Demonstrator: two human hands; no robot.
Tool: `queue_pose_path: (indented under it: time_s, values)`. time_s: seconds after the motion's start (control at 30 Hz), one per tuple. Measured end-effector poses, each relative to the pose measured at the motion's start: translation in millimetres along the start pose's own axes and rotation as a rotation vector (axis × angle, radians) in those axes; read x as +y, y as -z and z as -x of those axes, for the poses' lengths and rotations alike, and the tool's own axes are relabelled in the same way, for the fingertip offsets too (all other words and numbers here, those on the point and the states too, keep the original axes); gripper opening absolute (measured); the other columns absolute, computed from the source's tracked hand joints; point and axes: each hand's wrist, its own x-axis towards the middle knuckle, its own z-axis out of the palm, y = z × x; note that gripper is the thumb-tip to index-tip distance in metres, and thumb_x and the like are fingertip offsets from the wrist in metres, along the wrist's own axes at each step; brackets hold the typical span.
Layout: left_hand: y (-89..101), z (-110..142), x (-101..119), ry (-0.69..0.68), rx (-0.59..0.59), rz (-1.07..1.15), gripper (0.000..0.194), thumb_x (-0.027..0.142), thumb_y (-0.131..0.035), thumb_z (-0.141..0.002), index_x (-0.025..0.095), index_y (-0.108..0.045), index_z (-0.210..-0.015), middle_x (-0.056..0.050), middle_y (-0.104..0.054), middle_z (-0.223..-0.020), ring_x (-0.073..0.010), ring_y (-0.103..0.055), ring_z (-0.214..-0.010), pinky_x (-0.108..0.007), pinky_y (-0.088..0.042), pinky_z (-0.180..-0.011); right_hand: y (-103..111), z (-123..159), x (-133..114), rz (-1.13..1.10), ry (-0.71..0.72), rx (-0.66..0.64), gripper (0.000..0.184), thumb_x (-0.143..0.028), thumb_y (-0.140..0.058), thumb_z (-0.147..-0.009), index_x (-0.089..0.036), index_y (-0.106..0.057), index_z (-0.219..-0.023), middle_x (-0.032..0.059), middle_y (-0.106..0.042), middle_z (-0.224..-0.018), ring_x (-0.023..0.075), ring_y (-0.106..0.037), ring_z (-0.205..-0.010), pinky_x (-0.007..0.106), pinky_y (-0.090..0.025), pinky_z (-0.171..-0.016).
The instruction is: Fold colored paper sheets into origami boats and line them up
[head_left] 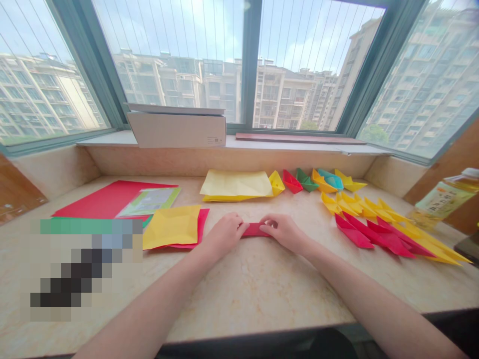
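Observation:
A narrow folded strip of dark red paper (255,229) lies on the counter between my hands. My left hand (229,230) has its fingers closed on the strip's left end. At the right end, my right hand (282,230) grips it with thumb and fingers curled together. To the left of my left hand sits a yellow paper sheet (172,227), with a red sheet (202,222) showing from under it. Beyond my hands rests a pale yellow stack of paper (236,184).
Folded paper boats in several colours (307,180) line the back right. Nearer stand yellow boats (359,204) and red boats (389,237). An oil bottle (445,199) is at the right edge. Red sheets (101,199) and a clear packet (149,201) lie left. A white box (175,128) stands on the sill.

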Motion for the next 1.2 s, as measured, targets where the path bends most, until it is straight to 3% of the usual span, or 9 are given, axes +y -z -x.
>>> queue_pose_path:
  time_s: [0.23,0.4,0.53,0.63,0.7,0.83,0.97,1.1,1.2]
  values:
    - [1.1,-0.2,-2.6,0.03,-0.027,-0.102,0.019,0.031,-0.058,-0.091,0.014,-0.068,-0.092,-0.011,-0.068,-0.093,-0.0268,-0.061,-0.093,-0.036,-0.046,-0.082,-0.1,-0.1,1.1,0.122,0.057,-0.056,0.02,-0.029,-0.058,-0.091,-0.022,-0.077,-0.089,0.0028,-0.07,-0.08,0.017,-0.06,-0.071,0.028,-0.04,-0.067]
    - [0.4,1.5,-2.6,-0.001,-0.026,-0.091,0.031,0.026,-0.058,-0.091,0.015,-0.064,-0.119,-0.013,-0.068,-0.11,-0.03,-0.059,-0.106,-0.041,-0.043,-0.093,-1.7,-1.2,2.4,0.164,0.072,-0.035,0.016,-0.028,-0.062,-0.088,-0.023,-0.077,-0.093,0.0054,-0.068,-0.089,0.0181,-0.062,-0.078,0.029,-0.044,-0.074]
    - [0.8,2.0,-4.2,0.019,-0.004,-0.023,0.029,0.028,-0.06,-0.089,0.013,-0.067,-0.112,-0.013,-0.068,-0.105,-0.029,-0.059,-0.104,-0.039,-0.044,-0.091,-3.8,-1.3,1.9,0.141,0.049,0.022,0.011,-0.024,-0.067,-0.083,-0.019,-0.073,-0.091,0.0047,-0.07,-0.088,0.0201,-0.062,-0.082,0.031,-0.044,-0.075]
    - [3.1,2.3,-1.9,0.019,0.021,0.068,0.021,0.033,-0.058,-0.09,0.016,-0.07,-0.092,-0.009,-0.067,-0.091,-0.0253,-0.061,-0.091,-0.035,-0.046,-0.082,-2.2,-2.1,2.2,0.051,0.065,0.039,0.003,-0.021,-0.065,-0.084,-0.019,-0.068,-0.085,0.0018,-0.07,-0.083,0.0182,-0.062,-0.078,0.03,-0.045,-0.071]
    - [5.1,2.4,2.2,0.006,0.041,0.138,0.028,0.037,-0.053,-0.093,0.017,-0.069,-0.082,-0.006,-0.065,-0.084,-0.0227,-0.061,-0.084,-0.033,-0.045,-0.077,0.7,-3.2,2.3,-0.001,0.112,0.069,0.005,-0.02,-0.063,-0.086,-0.019,-0.066,-0.083,0.0002,-0.07,-0.08,0.017,-0.062,-0.075,0.029,-0.045,-0.07]
    - [9.9,1.8,12.2,-0.016,0.051,0.274,0.033,0.039,-0.047,-0.096,0.018,-0.068,-0.081,-0.003,-0.066,-0.081,-0.0186,-0.06,-0.076,-0.028,-0.041,-0.069,8.8,-5.9,0.7,-0.042,0.193,0.173,0.007,-0.022,-0.064,-0.086,-0.02,-0.069,-0.081,0.0002,-0.071,-0.079,0.0169,-0.063,-0.076,0.03,-0.046,-0.072]
    - [15.7,1.1,18.2,0.032,0.089,0.32,0.028,0.033,-0.053,-0.093,0.018,-0.067,-0.073,0.0,-0.064,-0.07,-0.0153,-0.057,-0.066,-0.026,-0.037,-0.061,16.8,-8.5,-1.4,-0.143,0.12,0.249,0.009,-0.024,-0.069,-0.082,-0.022,-0.073,-0.089,0.0023,-0.074,-0.087,0.0188,-0.066,-0.08,0.031,-0.048,-0.075]
    - [19.5,2.1,21.8,0.041,0.134,0.369,0.024,0.034,-0.058,-0.09,0.017,-0.067,-0.074,0.0,-0.066,-0.07,-0.0139,-0.058,-0.066,-0.024,-0.039,-0.061,23.8,-10.3,-0.8,-0.306,0.081,0.27,0.013,-0.03,-0.071,-0.078,-0.021,-0.074,-0.088,0.0034,-0.075,-0.083,0.0193,-0.066,-0.077,0.032,-0.049,-0.073]
    - [18.7,4.3,25.4,0.042,0.099,0.476,0.022,0.034,-0.055,-0.091,0.017,-0.067,-0.083,0.0,-0.068,-0.072,-0.0141,-0.061,-0.065,-0.024,-0.042,-0.06,26.1,-9.6,0.2,-0.356,0.123,0.261,0.011,-0.03,-0.073,-0.077,-0.021,-0.074,-0.081,0.0022,-0.074,-0.077,0.0186,-0.065,-0.074,0.032,-0.049,-0.072]
